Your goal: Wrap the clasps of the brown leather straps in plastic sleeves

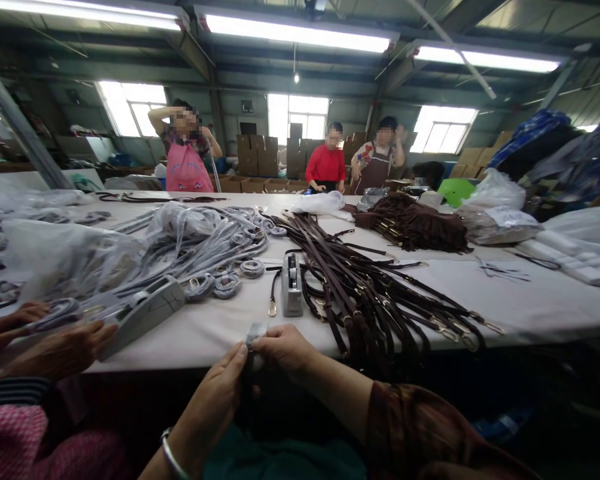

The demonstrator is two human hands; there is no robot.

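Our dark patterned sleeve [420, 427] lay closest to us at the lower right, and a silver bracelet [168, 452] circled our left wrist. Just before the table edge, our right hand [283, 347] pinched a small clear piece [257, 329], perhaps tape, between thumb and fingertips, with no gap between them. Our left hand [223, 380] met it there, its thumb and fingers closed on a dark strap [249, 380] that hung below the clear piece and faded into shadow; we could not make out its full length.

Straight ahead on the white table [455, 283] we saw a grey tape dispenser [293, 303], with a short strap and its gold clip [272, 308] just to its left. Right of the dispenser spread a heap of dark brown straps [350, 293] with gold buckles, some ends hanging over the edge. Behind them sat a brown bundle [420, 223], near some filled plastic bags [503, 223].

On our left, grey straps [215, 233] lay piled, several wound into coils [226, 285]. Beside us a co-worker's hands [60, 350] were near a second dispenser [147, 313]; we could not tell whether they touched it. Across the table we saw three people, one wearing a pink apron [187, 167].
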